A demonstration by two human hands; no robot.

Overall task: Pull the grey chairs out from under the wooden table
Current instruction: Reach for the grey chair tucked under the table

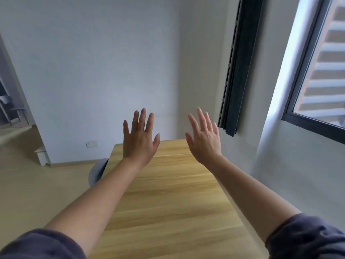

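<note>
A light wooden table (173,193) stretches away from me toward the far wall. Both my arms are held out over it. My left hand (140,138) is raised with fingers spread, back of the hand toward me, holding nothing. My right hand (204,138) is raised the same way, fingers apart, empty. The curved back of one grey chair (98,171) shows at the table's left edge, tucked in close to it and partly hidden by my left forearm. Neither hand touches the chair or the table.
A white wall with a socket plate (91,144) stands beyond the table. On the right are a dark curtain (236,71) and a window (321,71), with the wall close to the table's right edge. Wooden floor lies to the left.
</note>
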